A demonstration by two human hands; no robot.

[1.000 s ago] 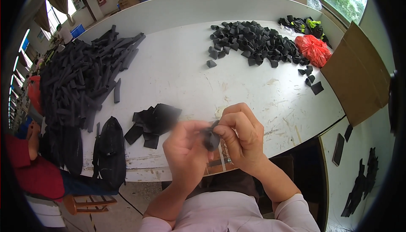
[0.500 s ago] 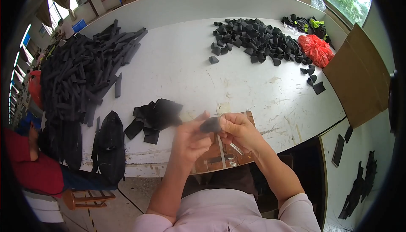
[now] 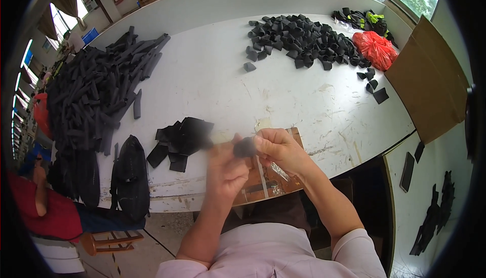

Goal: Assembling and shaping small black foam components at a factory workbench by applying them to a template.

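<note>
Between my hands, above the near edge of the table, is a small black fabric piece (image 3: 245,148), bent into a curve. My right hand (image 3: 279,151) pinches its right end between thumb and fingers. On its left side my left hand (image 3: 227,170) is closed on the piece with curled fingers, somewhat smeared by motion. Beneath the hands lies a brown wooden board (image 3: 295,137) with clear tape on it. Just left of my left hand sits a loose stack of flat black pieces (image 3: 179,139).
Long dark strips (image 3: 96,83) are heaped at the left, near a black bag (image 3: 131,176). Many small folded black pieces (image 3: 309,40) lie at the back right, beside a red plastic bag (image 3: 374,50) and a cardboard sheet (image 3: 430,80). Another person (image 3: 48,202) sits at the left.
The black piece has turned and shifted slightly left between my hands. My left hand has moved a little and is more blurred. The whole view has shifted slightly.
</note>
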